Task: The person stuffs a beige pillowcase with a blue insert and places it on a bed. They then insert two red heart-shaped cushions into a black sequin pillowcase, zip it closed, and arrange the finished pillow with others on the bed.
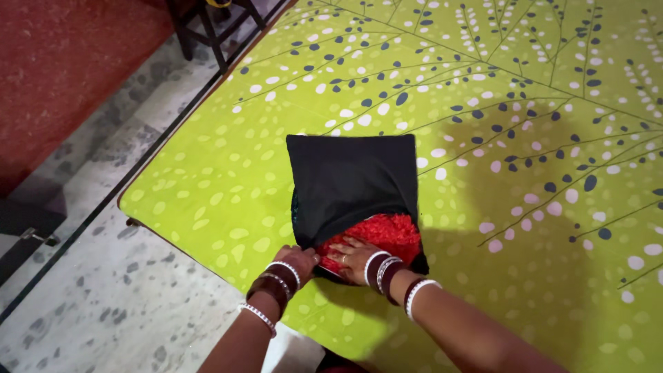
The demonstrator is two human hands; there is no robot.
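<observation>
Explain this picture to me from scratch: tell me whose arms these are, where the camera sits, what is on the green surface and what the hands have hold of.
There is no machine here. The camera is worn on a person's head and looks down, so the two arms coming in from the bottom edge are that person's own. Both wrists wear stacks of white and dark red bangles.

The surface is a bed sheet, bright green with a printed pattern of branches and pale and dark leaves. To the left you see a speckled stone floor and a red wall.

On the sheet lies a black fabric cover, with a fluffy red cushion poking out of its near, open end.

The left hand grips the cover's near edge. The right hand rests flat on the red cushion at the opening.
</observation>
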